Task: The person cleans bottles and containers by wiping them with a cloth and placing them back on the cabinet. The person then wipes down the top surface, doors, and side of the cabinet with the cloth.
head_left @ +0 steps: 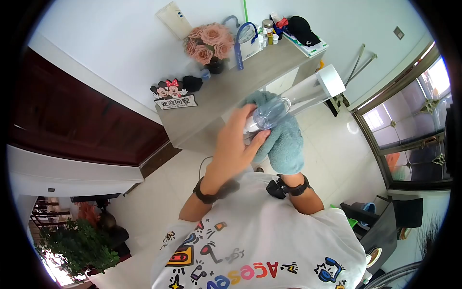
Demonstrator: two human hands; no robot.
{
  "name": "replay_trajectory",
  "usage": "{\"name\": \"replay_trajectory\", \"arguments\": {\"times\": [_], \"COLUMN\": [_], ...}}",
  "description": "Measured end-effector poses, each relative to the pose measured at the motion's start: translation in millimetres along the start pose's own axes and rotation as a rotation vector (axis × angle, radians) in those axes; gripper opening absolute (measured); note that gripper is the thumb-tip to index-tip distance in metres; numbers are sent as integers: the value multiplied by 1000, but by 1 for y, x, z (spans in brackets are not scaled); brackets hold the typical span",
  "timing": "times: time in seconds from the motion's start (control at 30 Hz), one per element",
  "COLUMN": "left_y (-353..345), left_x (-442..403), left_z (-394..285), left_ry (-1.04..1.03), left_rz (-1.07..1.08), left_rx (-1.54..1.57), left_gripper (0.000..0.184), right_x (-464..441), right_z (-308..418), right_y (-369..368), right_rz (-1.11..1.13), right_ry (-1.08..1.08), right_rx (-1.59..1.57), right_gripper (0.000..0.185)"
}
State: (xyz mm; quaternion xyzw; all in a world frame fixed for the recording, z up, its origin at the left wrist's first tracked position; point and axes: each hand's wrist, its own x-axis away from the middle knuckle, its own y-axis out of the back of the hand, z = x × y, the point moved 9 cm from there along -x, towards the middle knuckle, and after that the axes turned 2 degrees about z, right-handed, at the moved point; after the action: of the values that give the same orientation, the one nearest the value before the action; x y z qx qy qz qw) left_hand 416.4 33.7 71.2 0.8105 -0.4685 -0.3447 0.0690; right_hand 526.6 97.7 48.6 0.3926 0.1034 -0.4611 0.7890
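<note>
My left hand point(232, 147) is closed round the near end of a long clear cylinder point(308, 92). The cylinder is tilted up to the right, with a white cap at its far end and a bluish see-through section by my fingers. What exactly it is, I cannot make out. A teal plush cloth point(286, 149) covers my right hand point(291, 179), so that only the wrist shows and the fingers are hidden. Part of the cloth lies behind and under the cylinder, close to my left fingertips.
Ahead stands a grey cabinet point(216, 94) with a welcome sign point(175, 102), pink flowers point(208, 41), small bottles point(266, 39) and a black cap point(303, 31) on top. A dark red door point(82, 111) is at left. A glazed door point(409, 120) is at right, above a dark desk point(385, 233).
</note>
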Motion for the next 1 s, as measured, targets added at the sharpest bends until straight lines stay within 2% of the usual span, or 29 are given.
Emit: {"name": "replay_trajectory", "arguments": {"times": [0.07,0.17,0.27,0.33,0.43,0.5,0.57,0.63,0.7,0.73,0.83,0.93,0.97,1.0], "left_y": [2,6,7,2,-23,-36,-41,-44,-47,-48,-53,-60,-63,-66], "left_x": [1,1,1,8,19,26,24,22,21,20,18,25,30,35], "left_z": [5,5,3,8,24,29,29,29,28,27,27,43,51,55], "left_ry": [48,39,7,5,30,80,92,82,58,57,79,158,185,211], "left_rz": [14,15,5,3,31,87,145,196,243,245,291,420,462,504], "left_rx": [12,-6,-46,-31,46,79,160,222,262,313,445,612,716,818], "left_gripper": [48,46,44,43,43,42,42,42,44,44,45,47,48,49], "right_x": [12,12,8,1,-4,-6,-9,-14,-14,-8,-10,-9,-7,-5], "right_z": [-11,-13,-1,-11,-26,-21,-2,-9,-37,-67,-64,-35,-26,-25], "right_y": [-10,-12,1,6,17,30,39,56,65,56,57,57,53,46], "right_rz": [-1,82,-76,-41,-34,-54,-77,-196,-259,-259,-372,-320,-218,-121], "right_ry": [89,62,187,61,-84,-23,184,169,33,-94,-128,71,148,155], "right_rx": [132,199,212,-125,-357,-140,362,307,-36,-351,-471,-71,83,104], "right_gripper": [30,27,19,17,14,14,15,18,25,31,30,34,36,38]}}
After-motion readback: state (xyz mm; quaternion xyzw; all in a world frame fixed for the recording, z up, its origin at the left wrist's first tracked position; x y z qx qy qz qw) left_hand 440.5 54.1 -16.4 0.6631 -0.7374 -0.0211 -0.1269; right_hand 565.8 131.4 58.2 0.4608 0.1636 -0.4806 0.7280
